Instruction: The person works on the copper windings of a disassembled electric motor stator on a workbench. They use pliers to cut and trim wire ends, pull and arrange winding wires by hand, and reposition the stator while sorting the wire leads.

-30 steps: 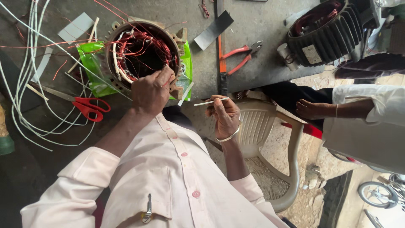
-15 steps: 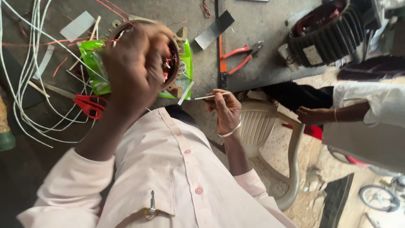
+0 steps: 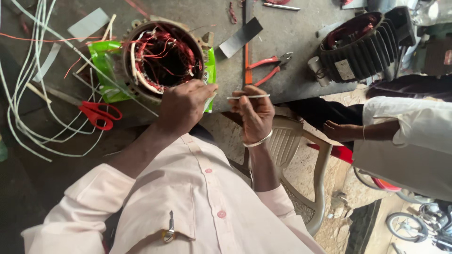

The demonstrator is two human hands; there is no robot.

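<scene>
Left hand point(image 3: 181, 106) grips the stator point(image 3: 162, 59) rim; right hand point(image 3: 254, 110) pinches a thin sliver point(image 3: 248, 97) beside it, which may snap if forced.

Soft daylight falls evenly, brightest on the ground at the right; the surface point(image 3: 292, 33) at the left lies dim. Shadows are faint. The edges perhaps bend slightly; focus is sharp.

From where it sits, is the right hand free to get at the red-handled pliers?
Probably not at once: the right hand already pinches a thin white strip. The red-handled pliers lie uncovered on the bench just beyond it.
</scene>
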